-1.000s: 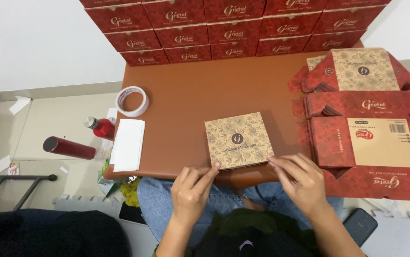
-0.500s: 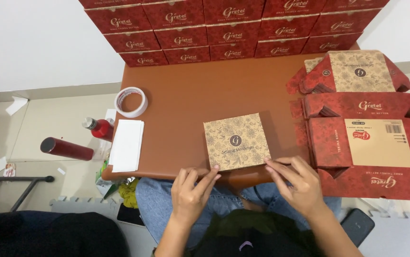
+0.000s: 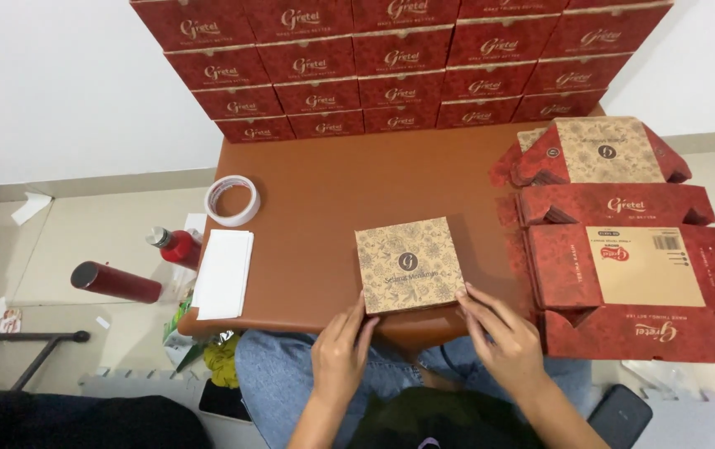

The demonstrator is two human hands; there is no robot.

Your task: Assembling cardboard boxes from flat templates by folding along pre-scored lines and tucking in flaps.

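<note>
My left hand (image 3: 342, 353) sits at the lower centre of the frame, fingers spread and loose, their tips touching the near left corner of the small tan printed box (image 3: 409, 264). My right hand (image 3: 503, 337) lies just right of it, fingers likewise apart, tips resting against the box's near right corner. Neither hand is clamped on the box; both only touch its near edge. The box lies flat, lid up, slightly turned, at the near edge of the brown table (image 3: 324, 191), centre of the frame.

At the right edge of the frame, a stack of flattened red cartons (image 3: 623, 274) lies on the table, well apart from my left hand and just beside my right. Along the top, a wall of stacked red boxes (image 3: 399, 62) stands at the table's far edge. At centre left are a roll of tape (image 3: 232, 200) and a white pad (image 3: 224, 262). A red bottle (image 3: 116, 282) lies on the floor at the left.
</note>
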